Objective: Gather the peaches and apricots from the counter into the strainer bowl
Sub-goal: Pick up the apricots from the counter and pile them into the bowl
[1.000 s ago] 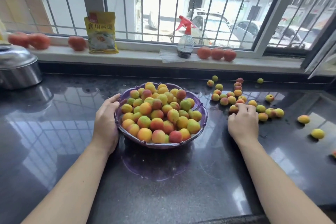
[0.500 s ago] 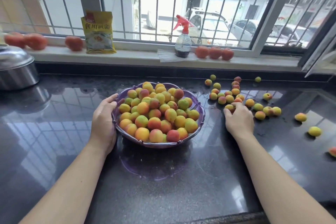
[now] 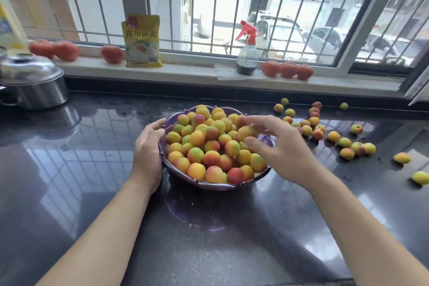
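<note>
A purple strainer bowl point(image 3: 216, 186) stands mid-counter, heaped with yellow, orange and red peaches and apricots point(image 3: 211, 146). My left hand point(image 3: 148, 146) holds the bowl's left side, thumb on the rim. Over the right part of the heap hovers my right hand point(image 3: 278, 146), its fingers spread and straight. A blurred yellow-orange fruit point(image 3: 245, 132) lies just under its fingertips on the pile. Several loose fruits point(image 3: 334, 136) are scattered on the dark counter to the right of the bowl, some near the back wall.
A steel pot with a lid point(image 3: 30, 81) sits at the far left. On the window sill stand a yellow bag point(image 3: 142, 40), a spray bottle point(image 3: 247, 53) and red tomatoes point(image 3: 287, 69). Glossy black counter point(image 3: 209, 239) stretches in front of the bowl.
My right hand left the loose fruits on the counter, swung left over the bowl and its fingers spread out, with a fruit landing on the heap. The left hand stayed on the bowl.
</note>
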A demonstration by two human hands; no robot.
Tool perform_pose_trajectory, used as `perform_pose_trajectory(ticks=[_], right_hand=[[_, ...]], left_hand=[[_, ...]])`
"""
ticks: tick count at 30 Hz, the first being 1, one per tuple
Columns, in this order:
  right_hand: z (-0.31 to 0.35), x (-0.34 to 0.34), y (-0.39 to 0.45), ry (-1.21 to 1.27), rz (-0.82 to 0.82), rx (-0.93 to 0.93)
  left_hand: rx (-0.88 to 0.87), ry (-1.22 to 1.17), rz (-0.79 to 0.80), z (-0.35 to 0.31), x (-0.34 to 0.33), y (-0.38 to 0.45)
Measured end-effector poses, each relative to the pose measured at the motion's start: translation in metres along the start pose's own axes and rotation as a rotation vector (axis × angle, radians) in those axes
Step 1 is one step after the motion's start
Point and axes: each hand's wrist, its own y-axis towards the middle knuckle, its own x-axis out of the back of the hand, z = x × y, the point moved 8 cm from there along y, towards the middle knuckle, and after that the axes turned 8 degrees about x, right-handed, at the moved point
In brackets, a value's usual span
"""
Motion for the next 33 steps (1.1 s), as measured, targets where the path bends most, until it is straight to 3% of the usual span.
perform_pose_trajectory(ticks=[4, 12, 22, 25, 28, 30, 33], right_hand=[[0.033, -0.023, 0.009, -0.114, 0.113, 0.106], [0.041, -0.037, 0.015, -0.203, 0.146, 0.174], [0.035, -0.037, 0.011, -0.098, 0.155, 0.116], [0.009, -0.005, 0.012, 0.022, -0.095, 0.047], [-0.06, 0.028, 0.008, -0.145, -0.305, -0.138], [-0.116, 0.039, -0.007, -0.332, -0.325, -0.358], [-0.17, 0.037, -0.029, -0.48, -0.218, -0.589]], left_hand=[[0.0, 0.001, -0.004, -0.002, -0.001, -0.004], [-0.009, 0.038, 0.016, -0.009, -0.004, -0.01], [-0.021, 0.054, 0.033, -0.007, -0.004, -0.01], [-0.035, 0.023, 0.029, -0.006, -0.003, -0.007], [-0.038, 0.021, 0.032, -0.005, -0.003, -0.005], [-0.038, 0.026, 0.029, -0.004, -0.003, -0.004], [-0.04, 0.026, 0.019, -0.004, -0.003, -0.004]])
